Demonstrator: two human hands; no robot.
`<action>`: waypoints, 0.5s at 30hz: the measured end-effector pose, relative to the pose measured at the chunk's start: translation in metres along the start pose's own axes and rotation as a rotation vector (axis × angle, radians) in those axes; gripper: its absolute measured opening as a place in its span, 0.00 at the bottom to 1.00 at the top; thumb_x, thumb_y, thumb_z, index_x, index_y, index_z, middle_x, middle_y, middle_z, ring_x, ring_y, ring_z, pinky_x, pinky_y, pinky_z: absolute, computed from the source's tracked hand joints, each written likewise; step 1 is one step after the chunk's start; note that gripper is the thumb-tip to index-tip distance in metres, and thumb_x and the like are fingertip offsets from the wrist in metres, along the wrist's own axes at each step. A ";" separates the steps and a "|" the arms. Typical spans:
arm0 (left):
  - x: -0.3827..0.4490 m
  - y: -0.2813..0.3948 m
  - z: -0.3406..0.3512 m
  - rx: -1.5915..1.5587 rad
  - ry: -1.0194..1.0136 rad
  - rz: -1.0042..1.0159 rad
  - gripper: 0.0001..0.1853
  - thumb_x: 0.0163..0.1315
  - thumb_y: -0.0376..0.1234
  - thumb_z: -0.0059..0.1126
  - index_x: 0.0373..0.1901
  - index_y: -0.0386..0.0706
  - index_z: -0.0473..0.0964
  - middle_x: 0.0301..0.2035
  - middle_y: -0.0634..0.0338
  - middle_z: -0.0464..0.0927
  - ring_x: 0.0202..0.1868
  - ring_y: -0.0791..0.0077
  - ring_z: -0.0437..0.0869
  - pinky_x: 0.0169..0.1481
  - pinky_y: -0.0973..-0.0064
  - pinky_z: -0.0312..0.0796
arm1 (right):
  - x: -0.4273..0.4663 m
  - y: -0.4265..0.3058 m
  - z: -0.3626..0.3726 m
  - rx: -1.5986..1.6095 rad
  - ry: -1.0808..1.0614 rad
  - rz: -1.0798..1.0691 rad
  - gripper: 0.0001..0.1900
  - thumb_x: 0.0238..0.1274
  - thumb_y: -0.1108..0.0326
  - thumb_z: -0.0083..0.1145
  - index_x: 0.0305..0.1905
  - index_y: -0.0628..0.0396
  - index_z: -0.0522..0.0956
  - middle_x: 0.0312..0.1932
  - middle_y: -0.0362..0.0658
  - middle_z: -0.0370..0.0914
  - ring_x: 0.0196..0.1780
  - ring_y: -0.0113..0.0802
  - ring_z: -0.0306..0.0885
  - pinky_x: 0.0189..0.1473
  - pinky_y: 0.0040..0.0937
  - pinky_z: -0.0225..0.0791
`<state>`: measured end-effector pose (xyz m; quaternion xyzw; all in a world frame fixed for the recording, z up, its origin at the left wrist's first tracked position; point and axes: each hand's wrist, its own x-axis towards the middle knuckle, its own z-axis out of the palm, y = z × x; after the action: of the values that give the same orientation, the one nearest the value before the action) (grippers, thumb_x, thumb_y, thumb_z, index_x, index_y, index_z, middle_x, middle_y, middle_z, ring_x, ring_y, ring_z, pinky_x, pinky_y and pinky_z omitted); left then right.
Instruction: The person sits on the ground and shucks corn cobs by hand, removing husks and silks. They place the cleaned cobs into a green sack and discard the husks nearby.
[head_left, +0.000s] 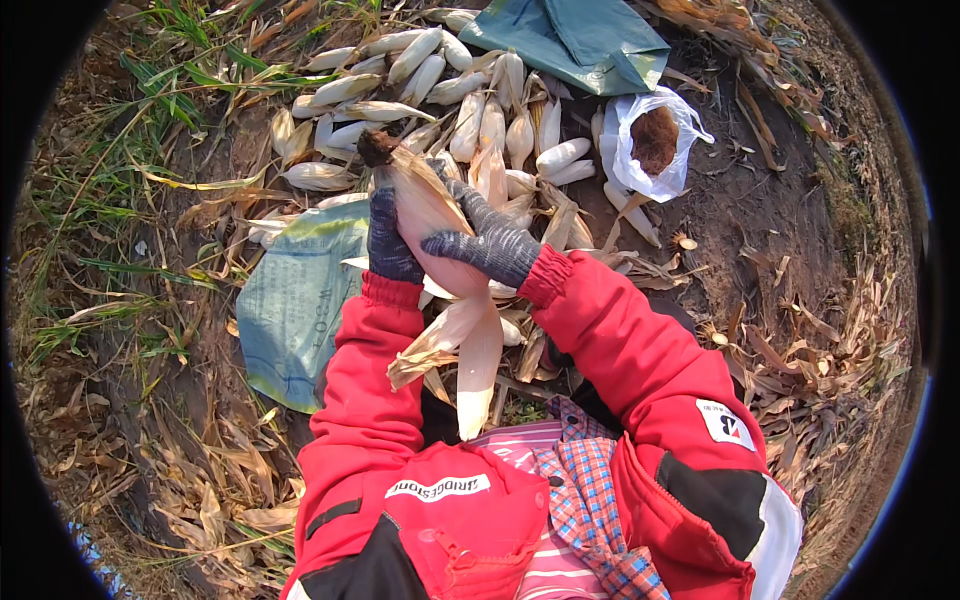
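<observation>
Both my hands wear dark grey knitted gloves and hold one ear of corn in its husk (431, 217). My left hand (390, 236) grips its left side below the dark, dry silk at the upper end. My right hand (487, 229) lies across its right side, thumb on the husk. Husk leaves (480, 360) are peeled back and hang down from its lower end towards my lap. Beyond my hands, many ears of corn (424, 56) in pale husks lie piled on the soil.
A green-blue woven sack (300, 307) lies left of my arms, and another sack (577, 37) at the top. A white plastic bag (660, 180) holding brown corn silk (655, 142) stands at the right of the pile. Dry husks and stalks litter the ground; green grass grows at the left.
</observation>
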<state>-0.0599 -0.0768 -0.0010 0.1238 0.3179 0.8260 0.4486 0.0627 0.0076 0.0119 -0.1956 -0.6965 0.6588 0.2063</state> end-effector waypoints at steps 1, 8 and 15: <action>0.000 -0.002 -0.010 0.113 0.010 0.037 0.30 0.67 0.52 0.44 0.63 0.42 0.61 0.59 0.57 0.67 0.59 0.67 0.69 0.66 0.67 0.59 | 0.000 -0.007 0.001 -0.049 -0.027 0.088 0.47 0.46 0.45 0.68 0.66 0.62 0.60 0.57 0.52 0.71 0.59 0.37 0.69 0.62 0.32 0.60; 0.000 -0.006 0.013 0.244 0.140 -0.045 0.30 0.59 0.36 0.61 0.61 0.35 0.61 0.51 0.56 0.72 0.51 0.69 0.75 0.59 0.73 0.66 | -0.002 -0.015 -0.001 -0.356 0.109 0.233 0.44 0.43 0.38 0.65 0.60 0.60 0.66 0.47 0.54 0.77 0.49 0.44 0.77 0.52 0.36 0.67; -0.004 -0.007 0.016 0.167 0.098 -0.022 0.29 0.57 0.33 0.61 0.59 0.36 0.63 0.47 0.54 0.74 0.47 0.66 0.78 0.55 0.69 0.70 | 0.003 0.014 -0.010 -0.284 0.288 0.131 0.18 0.62 0.52 0.52 0.45 0.56 0.79 0.35 0.55 0.80 0.39 0.49 0.79 0.42 0.39 0.70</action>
<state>-0.0444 -0.0706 0.0073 0.1167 0.4087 0.7967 0.4296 0.0659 0.0183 -0.0018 -0.3598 -0.7316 0.5312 0.2305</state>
